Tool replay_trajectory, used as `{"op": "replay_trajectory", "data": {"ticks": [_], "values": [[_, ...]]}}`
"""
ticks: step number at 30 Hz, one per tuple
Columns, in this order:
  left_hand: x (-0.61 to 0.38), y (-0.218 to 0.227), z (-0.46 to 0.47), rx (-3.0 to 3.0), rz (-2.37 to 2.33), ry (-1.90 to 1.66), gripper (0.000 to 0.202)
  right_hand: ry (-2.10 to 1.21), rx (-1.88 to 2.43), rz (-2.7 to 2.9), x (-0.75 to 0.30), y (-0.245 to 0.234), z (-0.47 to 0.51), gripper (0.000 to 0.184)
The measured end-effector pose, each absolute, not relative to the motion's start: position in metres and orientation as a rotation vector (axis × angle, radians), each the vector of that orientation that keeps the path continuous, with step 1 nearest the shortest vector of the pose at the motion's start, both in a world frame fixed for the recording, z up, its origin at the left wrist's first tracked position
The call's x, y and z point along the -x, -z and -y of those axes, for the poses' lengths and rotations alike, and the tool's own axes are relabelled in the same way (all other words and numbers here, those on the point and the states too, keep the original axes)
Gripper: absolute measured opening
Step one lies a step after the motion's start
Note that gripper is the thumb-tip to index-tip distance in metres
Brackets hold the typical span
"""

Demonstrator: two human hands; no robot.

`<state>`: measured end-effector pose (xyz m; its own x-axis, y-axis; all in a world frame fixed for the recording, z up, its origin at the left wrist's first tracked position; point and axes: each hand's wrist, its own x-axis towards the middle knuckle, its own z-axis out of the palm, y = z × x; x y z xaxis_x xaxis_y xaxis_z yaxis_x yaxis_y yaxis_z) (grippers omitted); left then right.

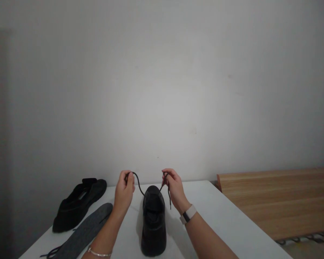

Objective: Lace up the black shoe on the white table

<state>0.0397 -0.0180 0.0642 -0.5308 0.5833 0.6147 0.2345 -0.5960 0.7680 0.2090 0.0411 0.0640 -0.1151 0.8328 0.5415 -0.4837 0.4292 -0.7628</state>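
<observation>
A grey insole (85, 230) runs off the table's (226, 223) near edge. Mid-table stands a black shoe (153, 225); above its toe, left hand (123, 192) and right hand (174, 189) each pinch its shoelace (138, 183), apparently by the ends. A second shoe (77, 205) lies far left.

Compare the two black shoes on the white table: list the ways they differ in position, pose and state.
The centre shoe stands upright between the hands, pointing away from the camera; the left shoe lies off to the side, angled, untouched.
The centre shoe's lace is pulled up, one end pinched in the left hand and one in the right hand; the left shoe shows no lace.
A grey insole lies beside the left shoe only.
Both are black.
</observation>
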Motion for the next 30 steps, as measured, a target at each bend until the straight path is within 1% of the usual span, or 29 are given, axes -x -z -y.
{"op": "replay_trajectory", "data": {"ticks": [2,3,5,6,8,9,13,17,19,21,23,24,26,27,28,30], "values": [[-0.051,-0.073,0.023,-1.417,-1.111,-2.101,0.034,-1.249,0.305,1.374,-0.186,-0.081,-0.021,0.015],[-0.054,-0.077,0.026,-1.393,-1.059,-2.037,0.035,-1.214,0.294,1.461,-0.176,-0.089,-0.011,0.013],[-0.057,-0.084,0.034,-1.278,-1.018,-1.966,0.034,-1.002,0.302,1.681,-0.158,-0.102,0.005,0.013],[-0.055,-0.087,0.038,-1.219,-1.016,-1.952,0.033,-0.869,0.308,1.778,-0.152,-0.108,0.011,0.017],[-0.044,-0.092,0.046,-1.130,-1.056,-1.948,0.030,-0.656,0.312,1.926,-0.142,-0.115,0.021,0.027],[-0.036,-0.094,0.051,-1.115,-1.096,-1.949,0.029,-0.587,0.308,1.982,-0.140,-0.116,0.024,0.029],[0.008,-0.091,0.069,-1.322,-1.379,-1.923,0.030,-0.471,0.278,2.137,-0.144,-0.112,0.031,0.024],[0.058,-0.063,0.091,-1.758,-1.826,-1.753,0.022,-0.555,0.358,2.242,-0.166,-0.095,0.022,0.017],[0.081,-0.040,0.100,-1.874,-2.062,-1.497,0.018,-0.575,0.412,2.282,-0.178,-0.085,0.015,0.014],[0.098,-0.018,0.109,-2.001,-2.200,-1.200,0.017,-0.586,0.458,2.324,-0.191,-0.079,0.009,0.013],[0.107,-0.004,0.115,-2.119,-2.340,-1.009,0.016,-0.617,0.487,2.387,-0.201,-0.076,0.007,0.013],[0.107,-0.002,0.118,-2.156,-2.414,-0.967,0.016,-0.633,0.489,2.435,-0.206,-0.076,0.007,0.013],[0.097,-0.007,0.120,-2.203,-2.509,-0.994,0.019,-0.622,0.505,2.569,-0.212,-0.077,0.008,0.014],[0.087,-0.012,0.120,-2.226,-2.492,-1.048,0.021,-0.566,0.546,2.637,-0.213,-0.078,0.009,0.013],[0.074,-0.019,0.118,-2.251,-2.426,-1.111,0.021,-0.468,0.612,2.691,-0.213,-0.080,0.010,0.010],[0.043,-0.032,0.108,-2.313,-2.122,-1.196,0.020,-0.162,0.767,2.746,-0.210,-0.082,0.010,0.007]]}}
